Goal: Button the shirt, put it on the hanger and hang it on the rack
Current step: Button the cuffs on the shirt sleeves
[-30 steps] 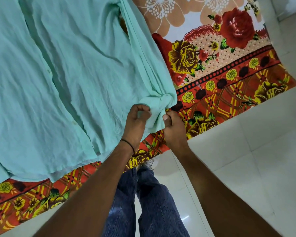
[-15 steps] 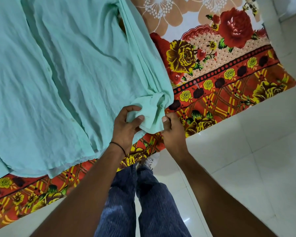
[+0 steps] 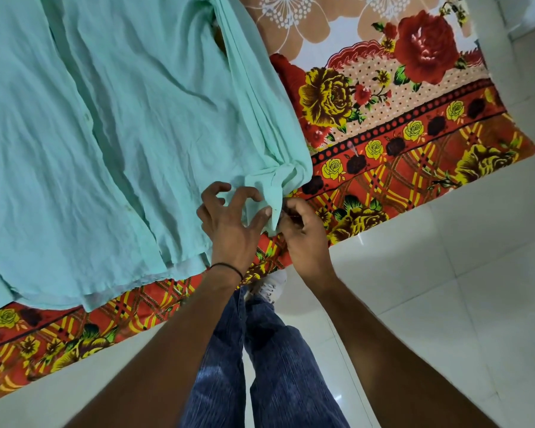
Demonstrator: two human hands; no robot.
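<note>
Pinching shirt cuff point(image 3: 267, 193), left hand point(image 3: 232, 230) now splayed, right hand point(image 3: 306, 239) seemingly gripping

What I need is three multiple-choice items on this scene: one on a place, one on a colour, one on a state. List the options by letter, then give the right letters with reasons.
1. Where does the shirt lie?
A. on the flowered bedsheet
B. on the tiled floor
C. on a rack

2. What colour is the shirt?
A. white
B. mint green
C. dark blue

3. What are the left hand and right hand doing?
A. both pinch the sleeve cuff
B. both hang idle
C. both hold a hanger

Answers: 1 A, it is spread flat over the floral print. 2 B, its cloth is pale green throughout. 3 A, both hands close on the cuff near the sheet's edge.
</note>
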